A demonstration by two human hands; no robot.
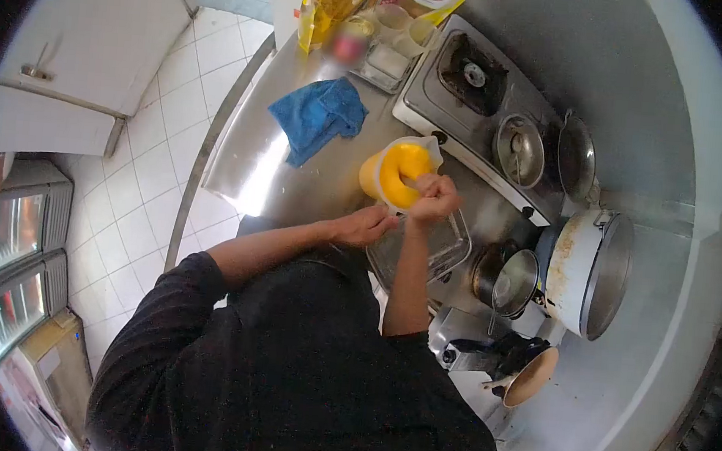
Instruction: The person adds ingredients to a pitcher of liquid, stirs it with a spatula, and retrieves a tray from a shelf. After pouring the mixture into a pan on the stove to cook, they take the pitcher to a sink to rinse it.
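Observation:
A pale plastic jug (371,176) stands on the steel counter, holding a thick yellow liquid (395,170) with a curved hollow in its surface. My left hand (365,226) is closed at the jug's near side, where its handle appears to be. Over the jug's rim, my right hand (435,197) makes a fist around a thin utensil dipping into the liquid; its kind is hidden by the fingers and the liquid. Just below the jug, partly behind my right forearm, lies a clear rectangular dish (458,252). A crumpled blue cloth (318,119) rests left of the jug.
A gas stove (428,78) runs along the wall with a small pan (519,151) and a frying pan (577,158). A large white pot (574,263) and saucepans (515,282) stand right. Yellow packets (316,18) and cups (421,33) crowd the far end.

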